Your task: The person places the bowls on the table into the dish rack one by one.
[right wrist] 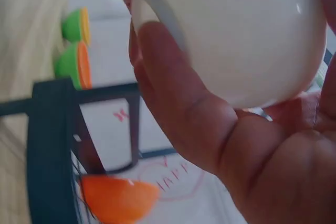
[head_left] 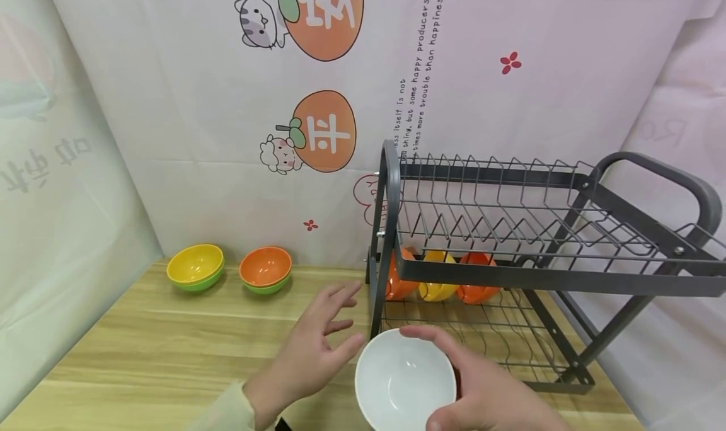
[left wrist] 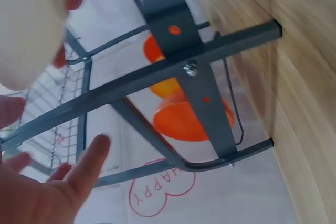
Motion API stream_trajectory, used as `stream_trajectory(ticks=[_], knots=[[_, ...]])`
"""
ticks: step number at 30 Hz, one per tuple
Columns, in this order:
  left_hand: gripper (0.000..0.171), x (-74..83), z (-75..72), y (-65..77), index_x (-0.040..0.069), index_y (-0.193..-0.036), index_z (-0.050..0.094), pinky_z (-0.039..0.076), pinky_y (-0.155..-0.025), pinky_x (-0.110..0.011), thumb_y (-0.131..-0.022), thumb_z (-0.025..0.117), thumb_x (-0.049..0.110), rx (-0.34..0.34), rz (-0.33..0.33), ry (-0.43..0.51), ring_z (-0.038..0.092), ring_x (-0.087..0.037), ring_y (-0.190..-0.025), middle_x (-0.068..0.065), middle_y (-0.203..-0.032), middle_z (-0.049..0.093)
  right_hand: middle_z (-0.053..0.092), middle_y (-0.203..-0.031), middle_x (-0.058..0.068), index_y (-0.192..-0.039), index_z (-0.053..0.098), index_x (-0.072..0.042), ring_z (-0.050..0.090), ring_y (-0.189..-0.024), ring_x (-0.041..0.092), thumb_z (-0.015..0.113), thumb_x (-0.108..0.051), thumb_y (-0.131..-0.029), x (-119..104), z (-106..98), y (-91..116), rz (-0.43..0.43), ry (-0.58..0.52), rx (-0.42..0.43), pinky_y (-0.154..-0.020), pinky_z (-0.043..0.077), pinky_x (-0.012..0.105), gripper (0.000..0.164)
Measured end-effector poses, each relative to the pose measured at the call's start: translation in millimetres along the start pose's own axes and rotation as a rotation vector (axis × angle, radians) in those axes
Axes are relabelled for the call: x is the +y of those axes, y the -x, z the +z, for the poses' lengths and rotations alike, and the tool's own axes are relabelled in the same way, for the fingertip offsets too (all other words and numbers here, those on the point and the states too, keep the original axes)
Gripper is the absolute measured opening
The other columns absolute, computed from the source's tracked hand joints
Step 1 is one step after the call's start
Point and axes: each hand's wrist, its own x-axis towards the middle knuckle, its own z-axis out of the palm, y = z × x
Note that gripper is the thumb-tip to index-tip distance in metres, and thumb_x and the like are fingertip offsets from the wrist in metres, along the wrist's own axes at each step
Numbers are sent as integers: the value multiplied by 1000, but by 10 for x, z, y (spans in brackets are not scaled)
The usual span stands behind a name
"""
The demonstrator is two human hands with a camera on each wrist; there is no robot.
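A white bowl (head_left: 399, 380) is held up off the surface (head_left: 170, 362), just in front of the dish rack (head_left: 544, 278) by its left end, hollow toward the head camera. The right hand (head_left: 482, 380) has it, its grip curled round the bowl's side, with the forefinger at the rim nearer the rack and the thumb at the rim farther from it. The left hand (head_left: 309, 349), left of the rack, has its fingers extended and its grip holds nothing; whether its thumb tip brushes the bowl, the views do not settle. In the rack's lower tier sit an orange bowl (head_left: 399, 280), a yellow bowl (head_left: 437, 276) and a red-orange bowl (head_left: 476, 286). Left of the rack, toward the back, stand a yellow-and-green stack (head_left: 195, 267) and an orange-and-green stack (head_left: 265, 269). Handling the bowl well here should mean a firm but unsquashed hold, since its glossy side could slip. Its rim is best guided wide of the rack's left post and upper front bar, which could knock it. Before the right grip changes, the free left fingers would do well to support the bowl's other side.
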Motion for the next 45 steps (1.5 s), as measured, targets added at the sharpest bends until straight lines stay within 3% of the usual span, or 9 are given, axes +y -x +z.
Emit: stream_trajectory(ticks=[6,11,16,22,26,30,35,39,45], knots=[[78,-87,148,-144,15,-155,37,57,-88,-40,-88,73,-2,51,324,-64,58,-32,-115,-12,-145,42,45,-135,22,-152,31,-26,59,-106,39,82,-19,-82,24,-229,148,-13,-35,30,-84,57,45,87],[85,-121,225,-223,11,-156,33,59,-81,-32,-84,72,-12,99,431,-115,64,-24,-99,-14,-136,51,45,-132,25,-152,33,-28,59,-103,40,80,-15,-84,50,-394,242,32,-26,126,-81,57,46,84],[83,-164,268,-259,13,-154,38,57,-80,-25,-83,71,-14,131,427,-158,64,-21,-96,-11,-130,56,45,-132,25,-152,33,-30,58,-103,38,80,-16,-85,72,-496,300,64,47,217,-79,58,45,83],[80,-202,294,-263,16,-154,40,56,-79,-19,-85,71,-12,127,404,-211,63,-20,-102,-9,-125,59,49,-130,23,-153,29,-27,57,-101,34,85,-14,-80,75,-558,320,86,259,299,-77,55,37,93],[82,-223,299,-269,17,-155,39,56,-76,-17,-86,70,-12,122,407,-214,64,-18,-96,-10,-121,60,50,-133,22,-153,28,-26,57,-99,30,90,-28,-73,77,-610,349,154,469,410,-74,53,37,101],[79,-224,299,-270,19,-155,38,55,-74,-16,-88,69,-10,113,385,-213,62,-16,-93,-9,-121,61,46,-139,28,-154,29,-18,59,-98,33,91,-45,-65,120,-731,359,221,713,524,-71,53,43,112],[78,-228,302,-274,18,-155,39,54,-71,-14,-89,69,-7,123,389,-248,59,-13,-87,-9,-122,61,42,-138,35,-149,35,-2,57,-101,46,92,-52,-59,249,-985,323,219,913,613,-70,54,57,118],[78,-236,305,-275,18,-155,39,52,-67,-13,-88,70,-7,133,390,-270,56,-11,-80,-9,-120,61,46,-132,37,-143,39,5,53,-105,51,94,-48,-57,348,-1203,254,227,988,635,-73,52,64,115],[77,-232,310,-272,17,-155,39,51,-66,-13,-88,70,-7,131,373,-280,53,-11,-79,-8,-121,61,53,-119,36,-141,42,8,58,-93,45,97,-38,-55,369,-1461,102,270,985,595,-66,54,55,112]])
